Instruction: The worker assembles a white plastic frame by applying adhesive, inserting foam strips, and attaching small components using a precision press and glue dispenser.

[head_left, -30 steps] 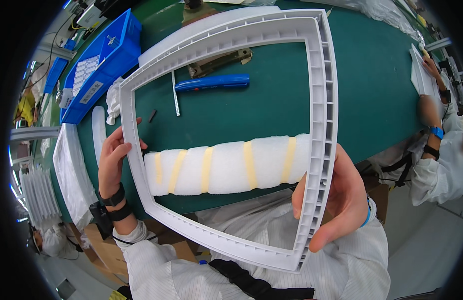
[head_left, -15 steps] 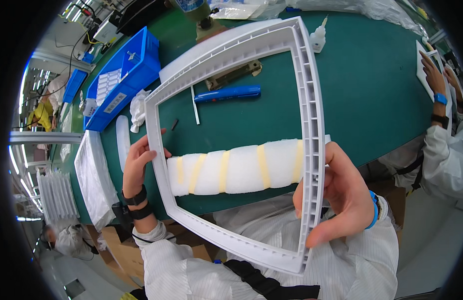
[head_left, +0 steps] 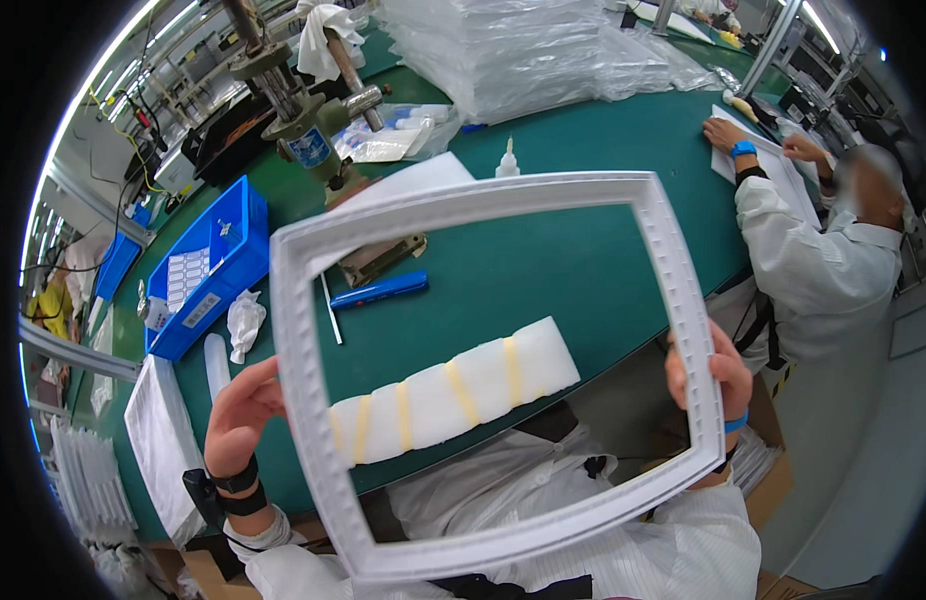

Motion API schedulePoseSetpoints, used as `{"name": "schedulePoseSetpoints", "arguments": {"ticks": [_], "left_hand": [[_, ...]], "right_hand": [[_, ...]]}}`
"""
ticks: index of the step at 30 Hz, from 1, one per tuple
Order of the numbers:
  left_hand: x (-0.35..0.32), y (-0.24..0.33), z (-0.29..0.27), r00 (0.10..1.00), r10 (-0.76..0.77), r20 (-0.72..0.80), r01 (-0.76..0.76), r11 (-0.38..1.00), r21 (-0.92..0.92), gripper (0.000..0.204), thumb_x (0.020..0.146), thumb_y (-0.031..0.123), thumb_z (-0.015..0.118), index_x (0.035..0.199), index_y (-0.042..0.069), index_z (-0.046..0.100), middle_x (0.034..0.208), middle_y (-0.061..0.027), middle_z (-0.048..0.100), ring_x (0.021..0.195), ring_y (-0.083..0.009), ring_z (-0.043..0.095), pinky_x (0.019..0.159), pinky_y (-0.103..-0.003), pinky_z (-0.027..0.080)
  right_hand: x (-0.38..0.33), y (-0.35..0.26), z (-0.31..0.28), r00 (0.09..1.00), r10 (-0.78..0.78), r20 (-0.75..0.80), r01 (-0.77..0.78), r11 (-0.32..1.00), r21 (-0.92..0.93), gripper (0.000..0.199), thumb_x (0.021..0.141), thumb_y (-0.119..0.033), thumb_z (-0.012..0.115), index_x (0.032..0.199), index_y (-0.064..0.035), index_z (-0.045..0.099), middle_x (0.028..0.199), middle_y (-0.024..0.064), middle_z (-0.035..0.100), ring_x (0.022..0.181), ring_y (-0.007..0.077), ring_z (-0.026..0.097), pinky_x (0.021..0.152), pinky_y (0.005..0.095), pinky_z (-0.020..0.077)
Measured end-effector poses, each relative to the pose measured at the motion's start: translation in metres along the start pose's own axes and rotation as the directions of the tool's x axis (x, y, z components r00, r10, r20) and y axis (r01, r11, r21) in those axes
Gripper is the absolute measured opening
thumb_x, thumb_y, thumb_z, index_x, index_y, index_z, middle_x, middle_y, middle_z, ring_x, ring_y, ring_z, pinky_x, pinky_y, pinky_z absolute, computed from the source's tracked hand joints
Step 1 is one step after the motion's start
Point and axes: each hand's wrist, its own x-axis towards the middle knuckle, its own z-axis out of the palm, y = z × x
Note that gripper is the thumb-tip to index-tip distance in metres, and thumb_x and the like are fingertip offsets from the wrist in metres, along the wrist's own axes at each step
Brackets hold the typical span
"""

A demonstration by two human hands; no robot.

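A white rectangular plastic frame (head_left: pixel 488 192) with ribbed sides is held up in front of me over the table's near edge. My left hand (head_left: pixel 245 408) grips its left side, the fingertips partly hidden behind it. On the right side my right hand (head_left: pixel 725 372) is wrapped round the frame. Through the opening I see a white foam pad (head_left: pixel 468 388) bound with yellow tape strips, lying on the green table (head_left: pixel 543 270). A blue pen-shaped tool (head_left: pixel 380 289) and a thin metal rod (head_left: pixel 331 310) lie beyond the pad.
At the left stand a blue bin (head_left: pixel 245 235) and crumpled white wrap (head_left: pixel 246 325). A metal press (head_left: pixel 308 135), a small white dropper bottle (head_left: pixel 508 162) and stacked plastic-wrapped sheets (head_left: pixel 523 60) are farther back. A co-worker in white (head_left: pixel 803 235) handles a white panel at the right.
The frame has turned and now faces me more squarely, its ribbed edge less visible. My right hand has shifted up and outward along its side. The view has tilted up, showing more background.
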Motion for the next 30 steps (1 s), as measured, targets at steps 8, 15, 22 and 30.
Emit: {"name": "schedulePoseSetpoints", "arguments": {"ticks": [8,15,22,30], "left_hand": [[0.021,-0.033,-0.009,0.996,-0.018,-0.087,0.041,0.962,0.27,0.051,0.088,0.023,0.06,0.13,-0.003,0.054,0.099,-0.0126,0.069,0.089,-0.0181,0.065,0.08,-0.03,0.049],[0.014,-0.064,-0.028,0.955,0.018,-0.297,-0.016,1.0,0.01,0.04,0.091,0.02,0.052,0.123,-0.004,0.057,0.09,-0.009,0.064,0.084,-0.0157,0.06,0.077,-0.028,0.047],[0.014,-0.073,-0.024,0.943,-0.028,-0.33,0.09,0.981,0.172,0.037,0.09,0.019,0.053,0.118,-0.003,0.061,0.092,-0.0087,0.067,0.087,-0.0147,0.062,0.081,-0.027,0.047],[0.025,-0.045,0.012,0.99,0.106,0.089,-0.134,0.584,0.801,0.046,0.071,0.027,0.079,0.108,0.003,0.065,0.105,-0.0115,0.065,0.094,-0.0288,0.062,0.086,-0.038,0.047]], "right_hand": [[-0.038,-0.044,-0.049,0.897,-0.273,-0.347,0.193,0.95,-0.247,0.043,0.096,-0.032,0.053,0.12,0.0047,0.05,0.082,0.0108,0.06,0.052,0.0114,0.052,0.044,0.0193,0.0423],[-0.021,-0.065,-0.079,0.771,-0.39,-0.504,0.341,0.921,-0.191,0.032,0.101,-0.027,0.048,0.113,0.002,0.052,0.089,0.0107,0.062,0.061,0.0138,0.059,0.048,0.0224,0.0494],[0.022,-0.034,-0.086,0.688,-0.461,-0.56,0.448,0.877,-0.171,0.024,0.099,-0.022,0.054,0.111,-0.0006,0.055,0.091,0.0105,0.064,0.075,0.0178,0.061,0.068,0.029,0.0521],[0.035,-0.019,-0.101,0.662,-0.464,-0.588,0.437,0.877,-0.2,0.03,0.101,-0.025,0.046,0.114,0.0016,0.053,0.098,0.0098,0.064,0.085,0.018,0.06,0.079,0.0323,0.0505]]}}
